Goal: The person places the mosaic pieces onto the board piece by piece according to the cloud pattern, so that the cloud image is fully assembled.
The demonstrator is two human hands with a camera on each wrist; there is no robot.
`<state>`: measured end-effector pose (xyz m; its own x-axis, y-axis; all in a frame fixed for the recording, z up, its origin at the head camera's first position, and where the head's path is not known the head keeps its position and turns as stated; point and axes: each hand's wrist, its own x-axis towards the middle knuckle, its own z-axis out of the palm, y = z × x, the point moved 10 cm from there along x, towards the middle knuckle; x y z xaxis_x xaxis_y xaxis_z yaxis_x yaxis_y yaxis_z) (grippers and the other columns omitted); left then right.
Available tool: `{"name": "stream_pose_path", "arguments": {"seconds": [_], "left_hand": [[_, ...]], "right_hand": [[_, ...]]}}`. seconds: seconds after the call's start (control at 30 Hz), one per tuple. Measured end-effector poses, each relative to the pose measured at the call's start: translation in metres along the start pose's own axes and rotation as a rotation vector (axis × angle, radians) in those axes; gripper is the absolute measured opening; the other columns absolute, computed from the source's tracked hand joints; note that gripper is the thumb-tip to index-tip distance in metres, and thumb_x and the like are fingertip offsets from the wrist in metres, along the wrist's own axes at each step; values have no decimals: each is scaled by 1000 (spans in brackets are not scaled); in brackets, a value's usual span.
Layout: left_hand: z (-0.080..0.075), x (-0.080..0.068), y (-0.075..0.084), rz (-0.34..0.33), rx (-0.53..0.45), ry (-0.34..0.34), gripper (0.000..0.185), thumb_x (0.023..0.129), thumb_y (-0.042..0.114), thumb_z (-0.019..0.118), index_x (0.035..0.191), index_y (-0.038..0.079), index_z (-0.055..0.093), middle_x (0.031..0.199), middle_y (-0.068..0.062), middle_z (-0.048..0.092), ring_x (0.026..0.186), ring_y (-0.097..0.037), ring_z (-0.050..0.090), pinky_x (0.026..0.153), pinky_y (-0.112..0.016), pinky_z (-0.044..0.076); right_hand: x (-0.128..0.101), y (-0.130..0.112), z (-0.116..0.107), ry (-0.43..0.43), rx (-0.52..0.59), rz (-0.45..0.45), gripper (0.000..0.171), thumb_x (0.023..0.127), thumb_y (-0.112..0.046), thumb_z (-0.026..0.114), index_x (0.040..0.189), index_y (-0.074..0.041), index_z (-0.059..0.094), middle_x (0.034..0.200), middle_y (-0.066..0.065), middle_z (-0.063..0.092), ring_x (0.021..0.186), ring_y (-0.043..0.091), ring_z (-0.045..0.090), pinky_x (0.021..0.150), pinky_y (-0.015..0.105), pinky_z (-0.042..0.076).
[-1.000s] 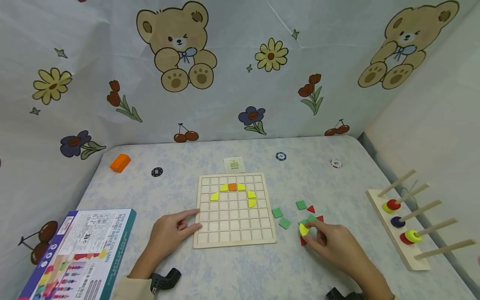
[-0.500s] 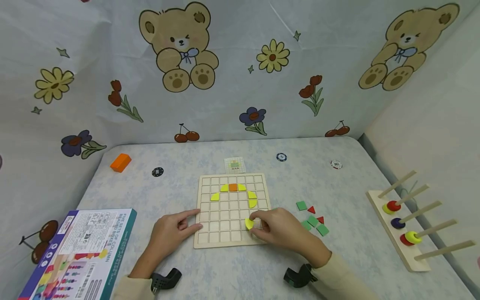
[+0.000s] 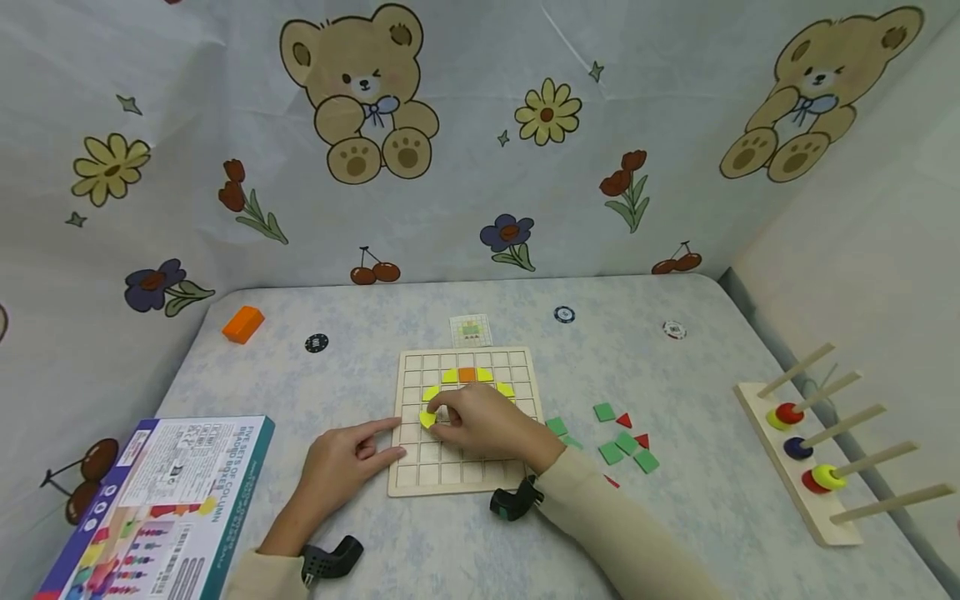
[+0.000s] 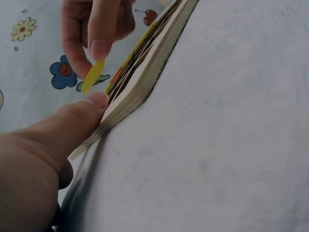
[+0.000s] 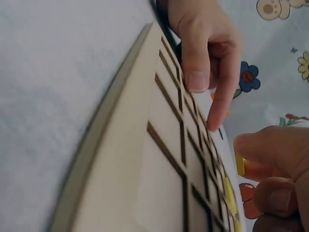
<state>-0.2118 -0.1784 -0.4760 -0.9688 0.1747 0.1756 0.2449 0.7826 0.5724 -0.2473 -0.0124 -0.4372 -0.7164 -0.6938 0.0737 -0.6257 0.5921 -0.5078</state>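
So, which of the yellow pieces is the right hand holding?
The yellow piece at the board's left side, pinched in the right hand's fingers; the other yellow pieces lie untouched in the arc above.

The table [image 3: 675, 517] had a pale blue cloth, and on it sat a wooden grid board [image 3: 420, 483], green squares [image 3: 626, 442], a peg rack [image 3: 795, 475], a box [image 3: 165, 500], an orange block [image 3: 242, 324] and some chips [image 3: 317, 342].

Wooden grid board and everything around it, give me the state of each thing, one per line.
Wooden grid board: flat on the table, partly filled with yellow and orange tiles.
Yellow quarter-round tile: pinched by the right hand, over the board's left side.
Left hand: fingers straight, touching the board's left edge.
Green square tiles: loose on the table.
Wooden peg rack: holding a few rings.
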Motion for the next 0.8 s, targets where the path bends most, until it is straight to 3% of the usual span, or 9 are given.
{"name": "stream_pose_path", "arguments": {"seconds": [0.17, 0.5, 0.8], "left_hand": [[3, 1, 3, 11, -6, -16, 42, 85, 51, 81, 121, 31, 76, 56, 18, 36, 50, -2, 29, 53, -24, 29], [1, -1, -1, -26, 0, -23, 41, 84, 52, 81, 120, 33, 76, 55, 17, 37, 50, -3, 30, 54, -25, 30], [-1, -1, 0, -6, -2, -9, 41, 84, 50, 81, 120, 32, 76, 55, 18, 36, 50, -2, 30, 53, -25, 30]], "right_hand": [[7, 11, 10, 10, 24, 42, 27, 97, -27, 70, 120, -14, 74, 62, -12, 53, 52, 3, 47, 51, 21, 37], [6, 12, 9, 74, 16, 15, 26, 97, -20, 66, 121, -11, 73, 57, -12, 49, 48, 3, 43, 50, 21, 33], [7, 13, 9, 90, 17, 11, 26, 98, -20, 68, 121, -11, 73, 60, -12, 51, 51, 3, 44, 52, 20, 36]]}}
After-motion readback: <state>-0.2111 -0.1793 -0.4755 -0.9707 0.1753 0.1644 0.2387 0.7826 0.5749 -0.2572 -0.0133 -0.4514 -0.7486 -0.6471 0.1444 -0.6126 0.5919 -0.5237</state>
